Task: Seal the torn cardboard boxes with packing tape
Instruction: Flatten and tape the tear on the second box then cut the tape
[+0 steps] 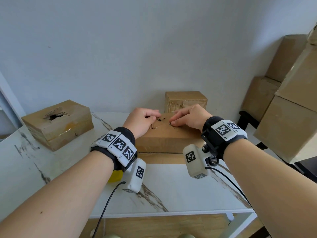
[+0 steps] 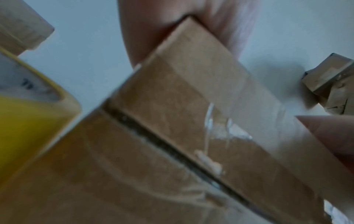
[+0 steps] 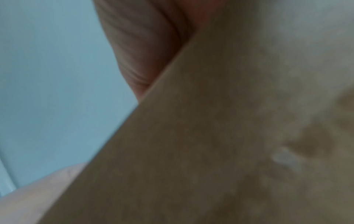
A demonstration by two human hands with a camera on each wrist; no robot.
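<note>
A brown cardboard box (image 1: pixel 169 139) lies flat on the white marbled table (image 1: pixel 180 191), in the middle and toward the far edge, with a ragged tear in its top face. Both hands rest on that top, one on each side of the tear. The left hand (image 1: pixel 143 121) has its fingers curled down onto the torn cardboard at the left end of the tear; the right hand (image 1: pixel 189 117) has its fingertips bent down and pressing at the right end. Whether either hand pinches a flap or tape cannot be told. A roll of yellow packing tape (image 1: pixel 115 176) sits on the table near the left wrist, mostly hidden beneath it; the left wrist view shows it (image 2: pixel 28 125) just left of the box's near side. A second torn box (image 1: pixel 58 124) with a hole in its top stands at the far left, and a third box (image 1: pixel 186 101) stands behind the middle one, against the wall. More boxes (image 1: pixel 289 93) are stacked at the right.
</note>
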